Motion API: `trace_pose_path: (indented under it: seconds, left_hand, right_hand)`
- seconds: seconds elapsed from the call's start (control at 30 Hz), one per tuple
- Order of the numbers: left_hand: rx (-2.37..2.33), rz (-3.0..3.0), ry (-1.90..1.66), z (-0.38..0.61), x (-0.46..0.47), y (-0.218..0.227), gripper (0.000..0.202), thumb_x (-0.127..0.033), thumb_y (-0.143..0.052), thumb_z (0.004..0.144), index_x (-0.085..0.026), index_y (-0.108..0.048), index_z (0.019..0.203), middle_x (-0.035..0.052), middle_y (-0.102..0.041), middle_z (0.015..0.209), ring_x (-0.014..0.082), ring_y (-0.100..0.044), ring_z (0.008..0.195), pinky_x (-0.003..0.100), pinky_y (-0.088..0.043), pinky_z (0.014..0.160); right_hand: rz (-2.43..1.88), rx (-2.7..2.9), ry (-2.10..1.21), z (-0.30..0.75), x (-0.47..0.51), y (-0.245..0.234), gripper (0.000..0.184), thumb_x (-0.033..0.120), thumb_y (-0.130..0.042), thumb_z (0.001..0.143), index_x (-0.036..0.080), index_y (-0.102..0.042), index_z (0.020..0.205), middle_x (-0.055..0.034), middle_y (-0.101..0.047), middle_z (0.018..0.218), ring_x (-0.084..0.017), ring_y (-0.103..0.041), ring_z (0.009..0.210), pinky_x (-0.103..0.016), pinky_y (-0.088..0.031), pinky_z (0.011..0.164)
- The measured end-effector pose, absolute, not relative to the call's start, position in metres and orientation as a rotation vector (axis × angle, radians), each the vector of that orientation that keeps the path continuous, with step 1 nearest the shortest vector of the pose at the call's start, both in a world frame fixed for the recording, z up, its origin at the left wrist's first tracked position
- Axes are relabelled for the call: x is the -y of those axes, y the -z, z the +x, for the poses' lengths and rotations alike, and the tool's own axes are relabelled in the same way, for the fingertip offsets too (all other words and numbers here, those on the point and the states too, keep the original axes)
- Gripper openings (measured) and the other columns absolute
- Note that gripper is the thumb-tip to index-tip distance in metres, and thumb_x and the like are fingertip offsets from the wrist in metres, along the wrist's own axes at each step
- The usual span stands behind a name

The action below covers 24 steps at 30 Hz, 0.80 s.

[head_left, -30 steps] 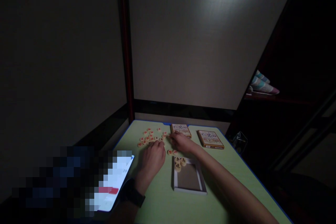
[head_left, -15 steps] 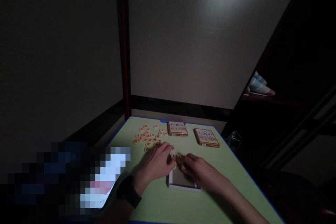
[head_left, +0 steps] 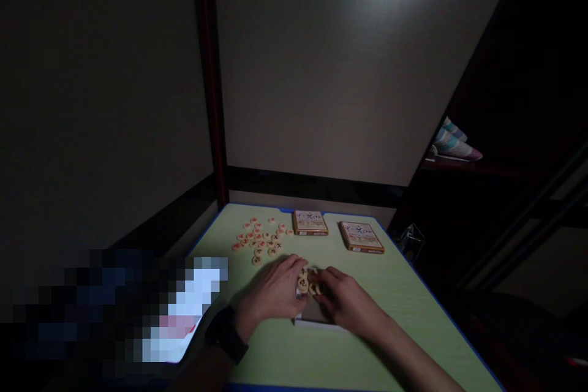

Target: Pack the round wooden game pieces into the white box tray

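Note:
A shallow open box point(head_left: 318, 322) with a pale rim lies on the table, partly hidden by both hands. Several round xiangqi pieces point(head_left: 302, 285) with dark characters sit at its far end. At the left side of the box is my left hand point(head_left: 280, 291), thumb and fingers apart around the pieces there, with a dark watch point(head_left: 226, 335) on the wrist. My right hand point(head_left: 349, 300) reaches in from the right, its fingers closed on a xiangqi piece point(head_left: 318, 288) over the box. Loose xiangqi pieces point(head_left: 261, 244), marked red or dark, lie scattered beyond my left hand.
On the green table point(head_left: 390, 343), two printed boxes lie flat near the back: one in the middle point(head_left: 310, 223), another to the right point(head_left: 361, 237). A bright blurred-out patch point(head_left: 193, 306) is at left. A wall panel point(head_left: 316, 73) stands behind the table.
My left hand has shifted slightly lower and its thumb has moved off the piece by the box's left side. Pieces in the box show more clearly. My right hand stays nearly in place.

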State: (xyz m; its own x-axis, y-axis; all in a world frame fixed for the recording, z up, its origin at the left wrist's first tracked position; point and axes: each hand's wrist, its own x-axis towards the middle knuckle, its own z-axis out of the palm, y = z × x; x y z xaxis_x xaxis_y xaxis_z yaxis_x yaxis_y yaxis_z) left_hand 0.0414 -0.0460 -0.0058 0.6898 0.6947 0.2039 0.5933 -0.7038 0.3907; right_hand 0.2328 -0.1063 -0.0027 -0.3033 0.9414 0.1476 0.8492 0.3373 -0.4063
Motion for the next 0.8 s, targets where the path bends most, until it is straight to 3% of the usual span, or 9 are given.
trace_pose_path:
  seconds: [0.33,0.7,0.8]
  left_hand:
    - [-1.022,2.589,-0.483,0.0420,0.0443,0.0083,0.048,-0.029,-0.060,0.075,-0.020,-0.054,0.122,0.0088,-0.059,0.124,0.0259,-0.057,0.115,0.038,-0.046,0.102]
    - [-1.007,2.575,-0.513,0.0421,0.0437,0.0101,0.044,-0.027,-0.058,0.077,-0.021,-0.055,0.120,0.0092,-0.059,0.125,0.0252,-0.056,0.115,0.035,-0.045,0.102]
    - [-0.996,2.573,-0.512,0.0421,0.0434,0.0108,0.044,-0.028,-0.058,0.077,-0.020,-0.055,0.119,0.0091,-0.059,0.124,0.0251,-0.057,0.114,0.035,-0.045,0.101]
  right_hand:
    - [-1.547,2.188,-0.383,0.2351,0.1074,0.0042,0.029,0.002,-0.052,0.078,0.018,-0.061,0.100,-0.0073,-0.064,0.099,-0.019,-0.060,0.089,-0.027,-0.044,0.080]
    - [-1.528,2.181,-0.318,0.2282,0.1062,0.0122,0.017,0.010,-0.056,0.083,0.018,-0.062,0.096,-0.0075,-0.067,0.094,-0.020,-0.061,0.087,-0.028,-0.044,0.076]
    - [-1.499,2.166,-0.350,0.2298,0.1062,0.0104,0.020,0.007,-0.055,0.080,0.018,-0.062,0.095,-0.0063,-0.068,0.093,-0.020,-0.062,0.087,-0.027,-0.044,0.077]
